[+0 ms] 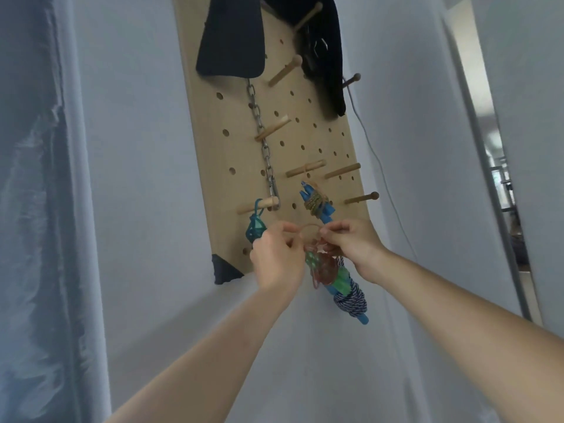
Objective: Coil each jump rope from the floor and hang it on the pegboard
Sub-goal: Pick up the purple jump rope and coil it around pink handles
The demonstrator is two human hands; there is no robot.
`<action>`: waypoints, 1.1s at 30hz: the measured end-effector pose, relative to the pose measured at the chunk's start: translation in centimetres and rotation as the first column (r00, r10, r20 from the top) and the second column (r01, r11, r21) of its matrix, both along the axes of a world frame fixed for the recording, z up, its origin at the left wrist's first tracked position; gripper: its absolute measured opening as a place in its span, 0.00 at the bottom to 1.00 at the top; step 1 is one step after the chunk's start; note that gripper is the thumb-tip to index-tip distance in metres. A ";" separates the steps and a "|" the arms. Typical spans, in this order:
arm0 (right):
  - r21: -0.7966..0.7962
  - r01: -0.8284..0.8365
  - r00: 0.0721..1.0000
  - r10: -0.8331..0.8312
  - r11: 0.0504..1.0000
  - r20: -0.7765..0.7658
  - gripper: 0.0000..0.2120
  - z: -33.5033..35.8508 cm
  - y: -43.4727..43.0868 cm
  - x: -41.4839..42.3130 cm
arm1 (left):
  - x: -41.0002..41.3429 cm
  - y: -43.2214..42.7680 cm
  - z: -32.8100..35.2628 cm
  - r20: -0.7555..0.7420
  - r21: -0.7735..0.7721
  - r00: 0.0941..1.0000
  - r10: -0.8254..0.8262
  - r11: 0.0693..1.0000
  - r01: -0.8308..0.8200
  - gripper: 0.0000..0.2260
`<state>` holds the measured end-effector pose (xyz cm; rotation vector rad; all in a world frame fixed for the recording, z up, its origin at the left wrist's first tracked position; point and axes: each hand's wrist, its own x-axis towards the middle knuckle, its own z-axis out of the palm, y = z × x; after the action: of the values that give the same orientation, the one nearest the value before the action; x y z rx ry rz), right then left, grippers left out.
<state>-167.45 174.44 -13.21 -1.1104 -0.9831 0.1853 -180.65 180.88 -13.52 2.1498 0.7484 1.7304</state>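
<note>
A thin tan loop (309,227) is pinched at either side by the left hand (276,257) and the right hand (354,248), each grip clamped on it. The coiled jump rope (320,267), red and green, hangs under the loop between the hands, long axis near vertical, before the pegboard (232,154). A bare peg (361,198) stands above and rightward, nearer the right hand; a lift there is judged next

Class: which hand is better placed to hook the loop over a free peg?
Probably the right hand: it pinches the loop below a bare knobbed peg; the left hand sits under an occupied peg.
</note>
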 end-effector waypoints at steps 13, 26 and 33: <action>-0.017 -0.030 0.999 0.029 0.999 -0.045 0.04 -3.5 3.0 0.3 | 0.8 2.3 -1.4 -0.085 0.011 0.991 0.104 0.995 -0.103 0.02; -0.119 0.150 0.963 -0.117 0.982 0.244 0.06 -8.5 -3.3 0.9 | -3.6 -1.1 -5.3 -0.215 0.141 0.974 -0.079 0.984 0.111 0.04; -0.270 0.260 0.900 -0.131 0.927 0.415 0.08 -16.7 -9.6 2.0 | -3.9 -4.2 -12.6 -0.644 0.037 0.749 -0.155 0.972 0.233 0.08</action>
<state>-165.43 164.81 -29.88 -1.5808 -1.2122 -0.0517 -184.54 176.66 -26.14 2.8188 0.5371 0.9288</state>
